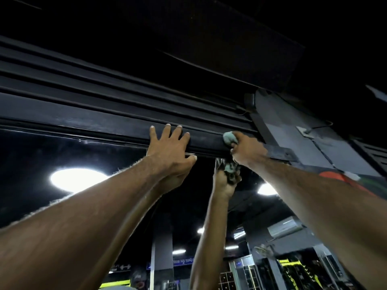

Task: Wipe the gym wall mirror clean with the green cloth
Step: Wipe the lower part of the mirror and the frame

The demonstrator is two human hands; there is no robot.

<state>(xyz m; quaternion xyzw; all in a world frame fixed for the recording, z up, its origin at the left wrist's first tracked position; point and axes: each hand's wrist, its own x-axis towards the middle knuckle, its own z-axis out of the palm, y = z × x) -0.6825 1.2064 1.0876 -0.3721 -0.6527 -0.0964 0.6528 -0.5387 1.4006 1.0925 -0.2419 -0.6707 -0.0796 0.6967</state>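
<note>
**A:** Where's the job at?

**B:** Hard to say. Only the top strip of the mirror (41, 149) shows. The glass there is dark & shiny, and the reflected ceiling light (77, 178) reads crisp with no obvious smears, but it's too dim to call it clean. The lower part is mostly hidden behind the arms, so I'd guess plenty's left, or at least unchecked.

**A:** Cloth?

**B:** The green cloth (228, 139) is bunched in the right hand (247, 150), up at the right end of the black frame (104, 124) above the glass. Looks pressed on the frame, not the glass, so prob. doing the top edge/corner.

**A:** Grip?

**B:** Right fingers are curled tight round the wad, w/ a bit poking out on the left. The left hand (169, 149) holds nothing: fingers spread flat on the frame, thumb tucked under at the glass edge. Looks like bracing.
</note>
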